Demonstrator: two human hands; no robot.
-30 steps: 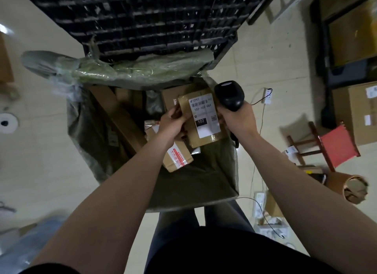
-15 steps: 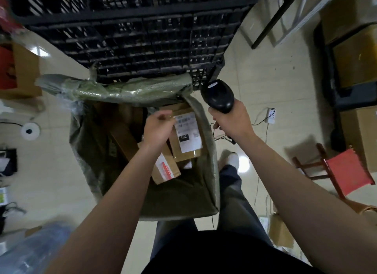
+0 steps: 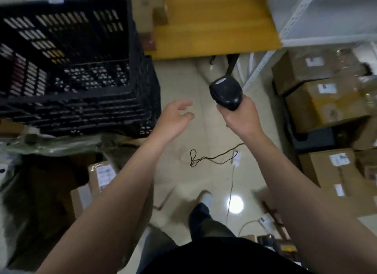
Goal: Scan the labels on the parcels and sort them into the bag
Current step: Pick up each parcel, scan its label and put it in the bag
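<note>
Left grip (image 3: 175, 118): empty, fingers loosely spread, above tiled floor (image 3: 183, 80). Right grip (image 3: 241, 119): curled round black barcode scanner (image 3: 225, 92). Labelled parcels (image 3: 102, 175) lie inside green bag (image 3: 51, 146), lower left, beside black crate (image 3: 71, 69).

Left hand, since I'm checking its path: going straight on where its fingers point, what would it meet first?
Likely the scanner held in the right hand; the left hand's fingers point up-right toward it. Depth is unclear, so it could pass below.

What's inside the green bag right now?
A labelled brown parcel and a second parcel below it show inside the bag. The left forearm covers their right edges; darkness hides the rest.
</note>
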